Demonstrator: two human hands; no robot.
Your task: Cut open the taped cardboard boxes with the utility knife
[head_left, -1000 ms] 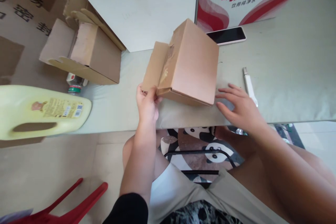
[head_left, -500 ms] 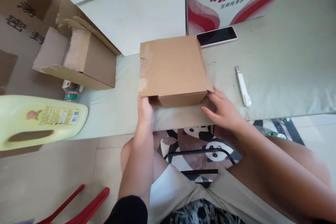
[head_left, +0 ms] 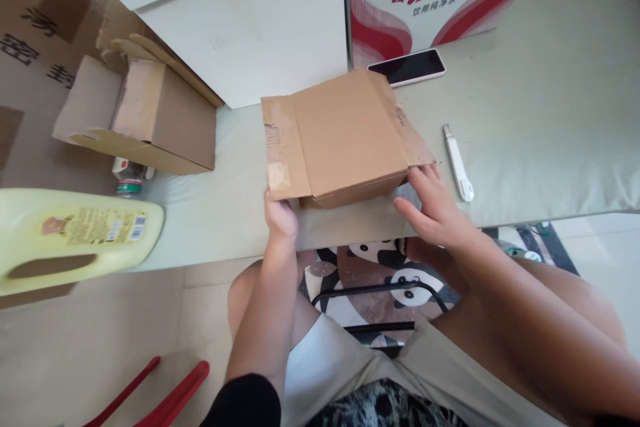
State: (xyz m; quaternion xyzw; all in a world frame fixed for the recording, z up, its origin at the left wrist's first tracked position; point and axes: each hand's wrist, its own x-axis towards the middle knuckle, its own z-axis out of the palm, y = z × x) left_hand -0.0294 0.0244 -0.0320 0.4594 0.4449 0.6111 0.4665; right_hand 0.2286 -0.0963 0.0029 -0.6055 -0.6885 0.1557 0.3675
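Observation:
A brown cardboard box rests on the pale green surface in front of me, turned slightly, with flaps spread out at its left and right sides. My left hand is at the near corner of the left flap, its fingers partly hidden beneath the cardboard. At the near right corner, my right hand has its fingertips under the right flap, with thumb and fingers apart. To the right lies a white cutter. A phone lies behind the box, partly covered by it.
An opened cardboard box, a small bottle and a yellow jug stand or lie at the left. White panels and a red-and-white carton are behind. The pale surface ends at a front edge above my knees.
The box has turned a little, and its side flaps have swung outward, the right one now raised over my right fingers. My right hand has shifted slightly right, my left hand slightly down.

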